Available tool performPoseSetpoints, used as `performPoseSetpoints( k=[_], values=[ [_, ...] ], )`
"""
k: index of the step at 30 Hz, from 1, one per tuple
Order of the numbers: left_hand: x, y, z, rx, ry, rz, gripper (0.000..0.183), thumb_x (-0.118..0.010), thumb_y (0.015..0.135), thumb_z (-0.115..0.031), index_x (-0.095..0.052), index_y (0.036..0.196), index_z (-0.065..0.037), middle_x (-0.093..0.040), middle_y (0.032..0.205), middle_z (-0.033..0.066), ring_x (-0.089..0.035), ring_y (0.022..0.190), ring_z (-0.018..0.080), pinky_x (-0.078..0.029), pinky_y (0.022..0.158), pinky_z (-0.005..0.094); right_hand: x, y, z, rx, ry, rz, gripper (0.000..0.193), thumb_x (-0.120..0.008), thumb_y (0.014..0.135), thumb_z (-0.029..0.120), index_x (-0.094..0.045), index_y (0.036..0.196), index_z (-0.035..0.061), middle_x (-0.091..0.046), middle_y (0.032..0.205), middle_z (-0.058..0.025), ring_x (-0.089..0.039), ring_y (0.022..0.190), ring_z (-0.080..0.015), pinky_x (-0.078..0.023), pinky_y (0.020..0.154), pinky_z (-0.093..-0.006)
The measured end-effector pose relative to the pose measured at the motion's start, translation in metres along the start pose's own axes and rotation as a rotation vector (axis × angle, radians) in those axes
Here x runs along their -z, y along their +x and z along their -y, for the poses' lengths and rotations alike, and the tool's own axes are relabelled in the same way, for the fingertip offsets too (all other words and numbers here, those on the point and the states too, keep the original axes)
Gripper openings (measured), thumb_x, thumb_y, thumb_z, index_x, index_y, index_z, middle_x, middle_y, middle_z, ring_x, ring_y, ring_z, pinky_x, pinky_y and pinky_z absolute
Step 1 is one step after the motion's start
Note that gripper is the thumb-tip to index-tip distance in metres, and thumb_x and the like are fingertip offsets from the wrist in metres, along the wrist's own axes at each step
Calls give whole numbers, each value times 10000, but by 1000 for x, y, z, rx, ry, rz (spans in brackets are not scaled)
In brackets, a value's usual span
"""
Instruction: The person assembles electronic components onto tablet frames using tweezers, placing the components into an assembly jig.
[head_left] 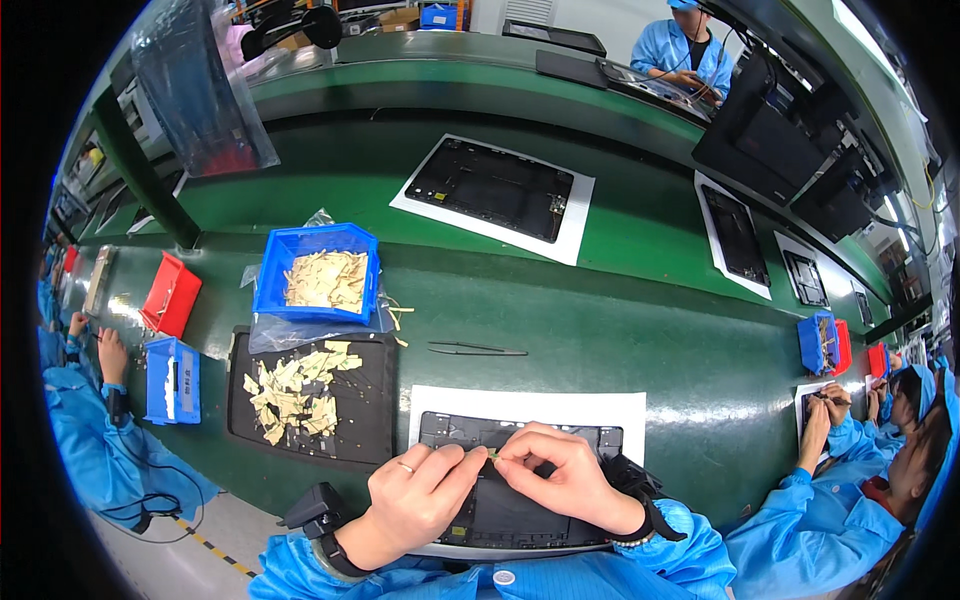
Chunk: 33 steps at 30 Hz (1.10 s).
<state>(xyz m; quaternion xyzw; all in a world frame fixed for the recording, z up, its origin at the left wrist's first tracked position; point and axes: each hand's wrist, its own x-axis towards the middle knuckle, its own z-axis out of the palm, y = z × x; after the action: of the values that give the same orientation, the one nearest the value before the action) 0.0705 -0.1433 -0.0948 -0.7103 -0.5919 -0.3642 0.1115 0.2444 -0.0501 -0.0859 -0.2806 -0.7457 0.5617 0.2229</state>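
Note:
Both my hands meet over a black tablet-like housing [510, 510], which lies on a white sheet [600, 404] in front of me. My left hand [420, 498] has its thumb and index finger pinched together. Opposite it, my right hand [565, 478] is pinched too, its fingertips almost touching the left ones. Between the fingertips shows a small yellow-green strip [493, 456], mostly hidden by the fingers. Metal tweezers [478, 350] lie on the green bench just beyond the sheet.
Left of my hands, a black tray [372, 420] holds scattered pale-yellow scraps. Behind it stands a blue bin [268, 285] of similar pieces. A red bin [172, 295] and blue box [172, 380] stand farther left. Another housing [490, 185] lies ahead. Co-workers sit on both sides.

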Motion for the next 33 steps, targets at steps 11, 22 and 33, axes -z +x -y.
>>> performPoseSetpoints(
  k=[11, 22, 33],
  values=[
    [1, 8, 2, 299, -465, 129, 114, -697, 797, -84, -672, 902, -48, -679, 752, 69, -653, 601, 213, -521, 520, 304, -5, 9, 8, 289, -367, -117, 102, -696, 765, 72, -667, 862, 79, -631, 797, -52, -612, 643, -222, -504, 567, -283],
    [45, 52, 120, 320, 275, -289, 57, -634, 821, -26, -620, 873, -8, -621, 796, 114, -615, 732, 279, -493, 643, 370, 28, 14, 12, 121, -21, -160, 62, -666, 803, -24, -657, 861, -4, -621, 829, -50, -570, 681, -85, -457, 604, -215],
    [22, 23, 9, 173, -277, 17, 250, -761, 688, -28, -687, 927, -31, -662, 878, 103, -616, 725, 256, -494, 621, 340, 4, 24, 19, 38, -43, 9, 54, -676, 814, -8, -660, 865, -6, -624, 800, -56, -580, 702, -98, -468, 618, -233]
  ],
)
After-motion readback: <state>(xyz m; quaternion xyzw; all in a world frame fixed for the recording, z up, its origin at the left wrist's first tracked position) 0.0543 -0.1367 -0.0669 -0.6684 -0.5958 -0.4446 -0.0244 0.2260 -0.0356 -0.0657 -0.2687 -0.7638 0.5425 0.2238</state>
